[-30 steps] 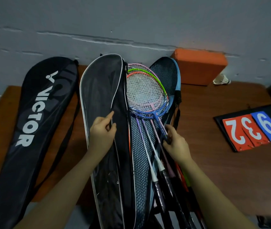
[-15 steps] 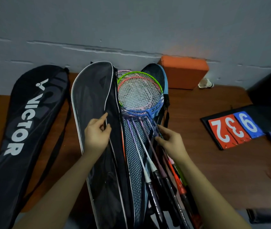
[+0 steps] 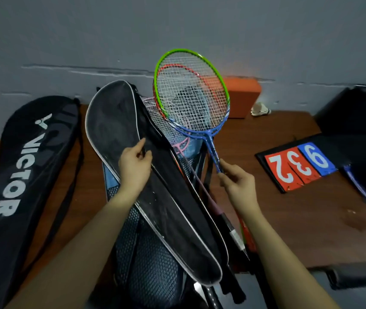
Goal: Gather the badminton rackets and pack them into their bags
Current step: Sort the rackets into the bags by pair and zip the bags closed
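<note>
My left hand (image 3: 134, 169) grips the zipper edge of a black racket bag (image 3: 115, 121) with white piping, which lies slanted across the table. My right hand (image 3: 237, 181) pinches the blue shafts of two rackets, a green-rimmed racket (image 3: 202, 59) and an orange-rimmed racket (image 3: 178, 67) behind it, and holds them raised and tilted right. A pink racket (image 3: 183, 144) and other shafts lie underneath on a blue mesh bag (image 3: 153, 259). A black VICTOR bag (image 3: 21, 166) lies at the left.
The brown table (image 3: 300, 219) stands against a grey wall. An orange block (image 3: 242, 97) and a shuttlecock (image 3: 260, 109) sit at the back. A score flip board (image 3: 297, 166) showing 2, 3, 9 lies at the right beside a dark case (image 3: 355, 112).
My right hand has lifted the green and orange rackets off the pile and swung their heads up and right. The black bag under my left hand has tilted across the mesh bag.
</note>
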